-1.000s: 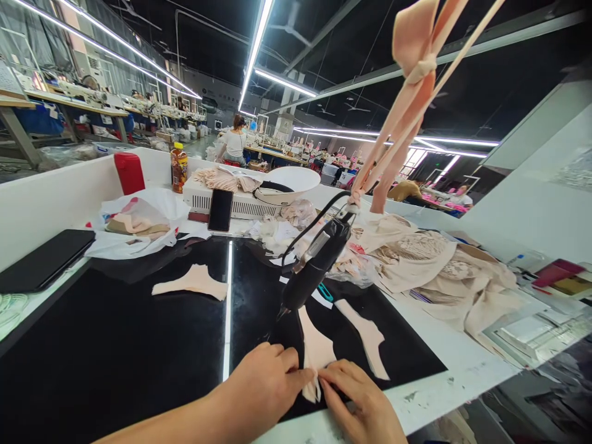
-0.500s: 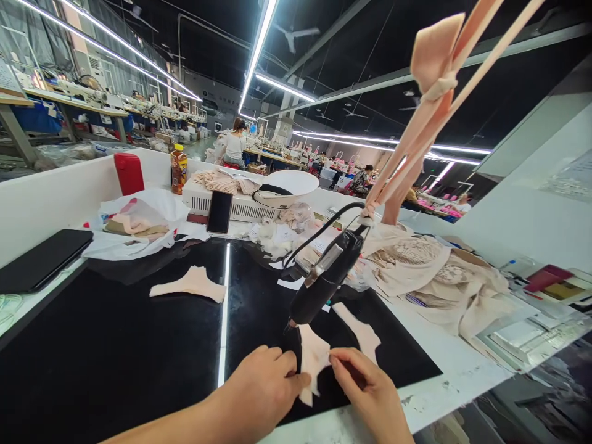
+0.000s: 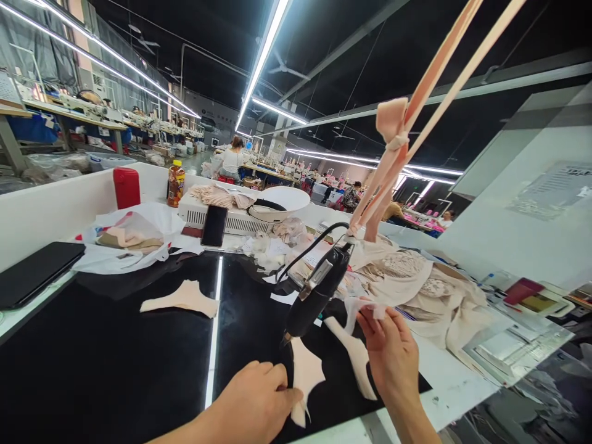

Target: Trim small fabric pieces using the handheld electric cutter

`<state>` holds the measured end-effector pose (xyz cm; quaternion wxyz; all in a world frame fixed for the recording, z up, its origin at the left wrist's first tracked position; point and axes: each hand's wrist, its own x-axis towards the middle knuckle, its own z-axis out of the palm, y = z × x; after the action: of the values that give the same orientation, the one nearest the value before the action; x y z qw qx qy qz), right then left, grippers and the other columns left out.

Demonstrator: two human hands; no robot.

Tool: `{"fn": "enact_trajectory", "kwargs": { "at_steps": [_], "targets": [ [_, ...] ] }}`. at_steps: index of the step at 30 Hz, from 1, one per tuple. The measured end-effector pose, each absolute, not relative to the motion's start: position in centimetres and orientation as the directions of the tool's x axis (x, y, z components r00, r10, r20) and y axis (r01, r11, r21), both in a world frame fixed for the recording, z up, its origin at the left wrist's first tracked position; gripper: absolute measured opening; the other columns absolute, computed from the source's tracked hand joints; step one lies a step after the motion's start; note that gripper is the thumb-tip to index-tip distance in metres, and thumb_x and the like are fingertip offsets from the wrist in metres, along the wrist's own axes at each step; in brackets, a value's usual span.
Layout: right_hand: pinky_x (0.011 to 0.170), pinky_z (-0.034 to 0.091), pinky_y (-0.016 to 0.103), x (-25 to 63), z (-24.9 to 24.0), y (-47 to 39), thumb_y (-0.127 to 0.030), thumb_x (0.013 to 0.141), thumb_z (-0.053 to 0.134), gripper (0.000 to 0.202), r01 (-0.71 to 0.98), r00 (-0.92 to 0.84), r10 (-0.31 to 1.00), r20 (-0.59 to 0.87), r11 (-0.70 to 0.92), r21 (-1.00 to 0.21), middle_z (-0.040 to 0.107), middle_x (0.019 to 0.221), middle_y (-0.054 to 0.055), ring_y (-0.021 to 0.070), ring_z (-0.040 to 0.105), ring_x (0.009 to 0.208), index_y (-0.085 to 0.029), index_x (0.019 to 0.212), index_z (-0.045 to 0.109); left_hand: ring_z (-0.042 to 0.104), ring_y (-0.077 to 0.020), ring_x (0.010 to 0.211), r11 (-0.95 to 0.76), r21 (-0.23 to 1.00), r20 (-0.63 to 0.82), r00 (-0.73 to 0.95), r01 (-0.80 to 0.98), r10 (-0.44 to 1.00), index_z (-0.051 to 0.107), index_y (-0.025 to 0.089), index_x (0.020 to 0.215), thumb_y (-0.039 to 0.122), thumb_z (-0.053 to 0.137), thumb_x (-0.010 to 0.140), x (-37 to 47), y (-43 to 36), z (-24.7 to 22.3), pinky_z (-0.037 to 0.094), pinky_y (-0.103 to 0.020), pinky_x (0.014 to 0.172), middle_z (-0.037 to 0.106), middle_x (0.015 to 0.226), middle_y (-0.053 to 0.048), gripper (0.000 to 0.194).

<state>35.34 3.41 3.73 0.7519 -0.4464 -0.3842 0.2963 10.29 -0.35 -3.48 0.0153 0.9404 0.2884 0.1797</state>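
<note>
My left hand (image 3: 266, 398) is closed at the lower edge of a pale beige fabric piece (image 3: 306, 370) lying on the black board (image 3: 124, 364), thumb and fingers gripping its edge. Raised over the board's right side, my right hand (image 3: 391, 345) pinches a thin, translucent white piece (image 3: 358, 308). Between the hands hangs a black handheld tool (image 3: 319, 290) on knotted pink straps (image 3: 382, 179), its tip just above the fabric's top end. A second beige piece (image 3: 354, 357) lies close to my right hand, and a third (image 3: 182, 299) lies farther left.
Heaped beige garments (image 3: 416, 277) cover the right rear. Behind the board stand a phone (image 3: 214, 226), a white vented box (image 3: 194, 213), a bottle (image 3: 176, 184) and a red container (image 3: 126, 189). At left are a plastic bag (image 3: 134, 259) and a black tablet-like slab (image 3: 39, 271).
My right hand has left the fabric's edge and moved up and right, now with the thin white piece in its fingers. My left hand stays at the fabric. The whole view has shifted slightly.
</note>
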Motion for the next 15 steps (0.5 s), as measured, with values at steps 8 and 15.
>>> {"fn": "enact_trajectory", "kwargs": {
  "at_steps": [8, 15],
  "targets": [
    [0.068, 0.054, 0.028, 31.5, 3.0, -3.4, -0.057, 0.092, 0.067, 0.037, -0.151, 0.392, 0.872, 0.293, 0.375, -0.915, 0.06, 0.069, 0.001, 0.0182, 0.062, 0.071, -0.023, 0.078, 0.066, 0.066, -0.0229, 0.088, -0.748, 0.428, 0.25, 0.729, 0.507, 0.637, 0.059, 0.027, 0.138, 0.013, 0.052, 0.099, 9.5, -0.7, -1.8, 0.047, -0.034, 0.079, 0.069, 0.104, -0.005, 0.042],
    [0.067, 0.047, 0.026, 27.5, 0.8, -6.0, -0.06, 0.091, 0.069, 0.04, -0.211, 0.181, 0.957, 0.228, 0.264, -0.941, 0.06, 0.066, 0.001, 0.017, 0.056, 0.068, -0.023, 0.074, 0.068, 0.061, -0.0194, 0.091, -0.228, 0.971, 0.156, 0.52, 0.076, 0.84, 0.071, 0.015, 0.1, 0.046, 0.031, 0.107, 8.9, -0.2, 0.2, 0.047, -0.03, 0.084, 0.069, 0.097, -0.006, 0.051]
  ]
}}
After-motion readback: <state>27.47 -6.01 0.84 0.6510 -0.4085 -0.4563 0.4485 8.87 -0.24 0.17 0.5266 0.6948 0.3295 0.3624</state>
